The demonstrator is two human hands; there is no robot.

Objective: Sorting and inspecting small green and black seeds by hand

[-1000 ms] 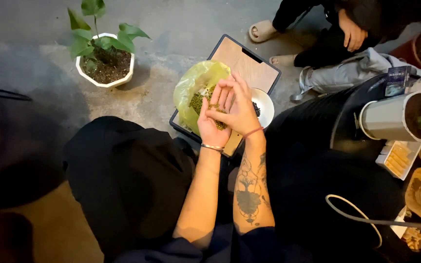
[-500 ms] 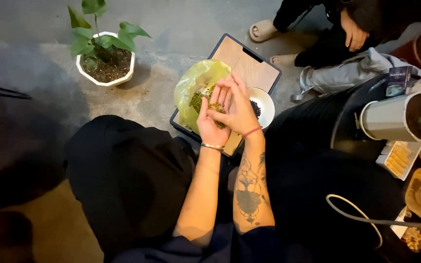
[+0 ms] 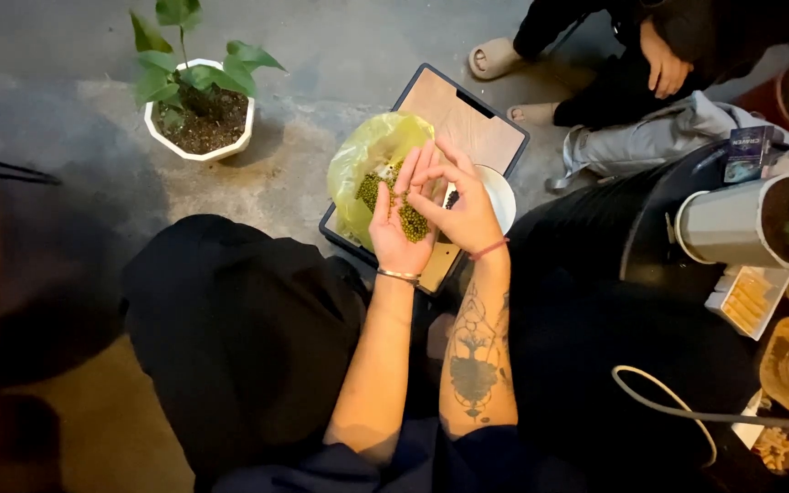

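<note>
Grey concrete floor (image 3: 340,55) fills the top of the view, seen from above by a seated person in black trousers (image 3: 239,338). A wooden tray (image 3: 463,114) with a dark rim lies on the floor just beyond the knees. On the tray's left edge rests a crumpled yellow-green plastic bag (image 3: 367,160), open, with small green beans showing inside. Toward the tray's right edge sits a white bowl (image 3: 501,194), mostly hidden behind the hands.

A white pot with a leafy green plant (image 3: 198,114) stands on the floor well to the left of the tray. At the top right, another person in dark clothes sits with a hand (image 3: 664,64) on one knee and a pale slipper (image 3: 493,57) on the floor.

Above the middle of the tray, the left hand (image 3: 394,233) is held palm up, fingers together and cupped, carrying a pile of green beans (image 3: 411,224). A thin bracelet circles that wrist. The right hand (image 3: 468,205), on a tattooed forearm, lies alongside it, fingers loosely spread and touching the left fingers, the fingertips resting at the beans; whether it pinches any cannot be told.
</note>
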